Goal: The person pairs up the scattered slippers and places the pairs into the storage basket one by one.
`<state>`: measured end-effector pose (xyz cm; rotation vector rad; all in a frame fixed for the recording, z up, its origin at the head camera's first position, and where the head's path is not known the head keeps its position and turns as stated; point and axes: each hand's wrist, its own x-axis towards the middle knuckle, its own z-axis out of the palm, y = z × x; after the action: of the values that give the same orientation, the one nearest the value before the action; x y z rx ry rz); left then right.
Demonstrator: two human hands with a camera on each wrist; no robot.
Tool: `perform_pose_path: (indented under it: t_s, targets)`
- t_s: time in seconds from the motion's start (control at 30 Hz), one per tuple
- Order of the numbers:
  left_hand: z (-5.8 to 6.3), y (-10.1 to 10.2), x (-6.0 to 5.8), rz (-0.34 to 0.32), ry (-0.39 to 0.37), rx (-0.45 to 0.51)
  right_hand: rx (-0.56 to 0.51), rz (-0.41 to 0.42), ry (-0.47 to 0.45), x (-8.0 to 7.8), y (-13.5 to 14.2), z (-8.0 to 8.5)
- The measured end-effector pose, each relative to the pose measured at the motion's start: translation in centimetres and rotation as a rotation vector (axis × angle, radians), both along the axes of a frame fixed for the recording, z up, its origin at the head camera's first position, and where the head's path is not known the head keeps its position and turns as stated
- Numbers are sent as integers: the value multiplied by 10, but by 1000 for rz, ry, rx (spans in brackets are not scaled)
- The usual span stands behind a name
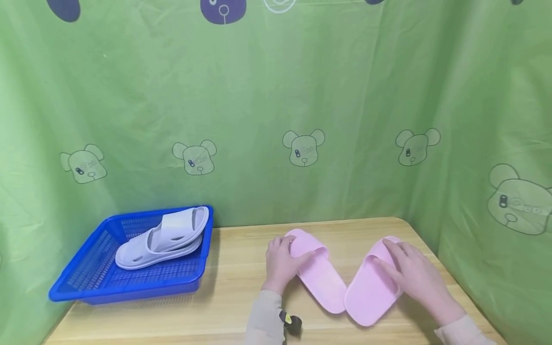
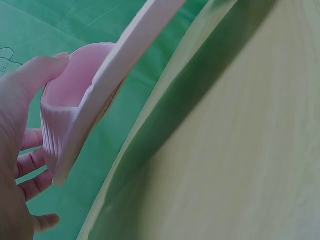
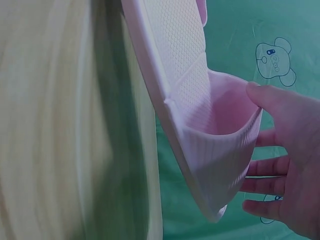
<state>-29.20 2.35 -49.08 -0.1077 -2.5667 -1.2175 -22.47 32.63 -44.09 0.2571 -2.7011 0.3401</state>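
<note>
Two pink slippers are held over the right part of the table, toes angled apart and heels meeting. My left hand (image 1: pixel 282 261) grips the left pink slipper (image 1: pixel 325 282) by its ribbed strap, the thumb at the strap's opening edge in the left wrist view. The strap of the right pink slipper (image 1: pixel 371 297) is pinched by my right hand (image 1: pixel 414 273), thumb at the opening and fingers along the outer side. In the wrist views, both the left slipper (image 2: pixel 127 55) and the right slipper (image 3: pixel 210 160) appear lifted off the table at the toe.
At the left stands a blue plastic basket (image 1: pixel 129 290) with a pair of pale grey-lavender slippers (image 1: pixel 159 239), one lying on the other. Green curtains (image 1: pixel 258 96) with bear prints surround the wooden table (image 1: pixel 233 268) at the back and sides.
</note>
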Motion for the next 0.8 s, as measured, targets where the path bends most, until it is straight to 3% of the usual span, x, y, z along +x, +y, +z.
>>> perform_pose_path:
  t_s: [0.8]
  targets:
    - [1,-25,-4,158,24,-8,-78,-48,61,-16,-7,13]
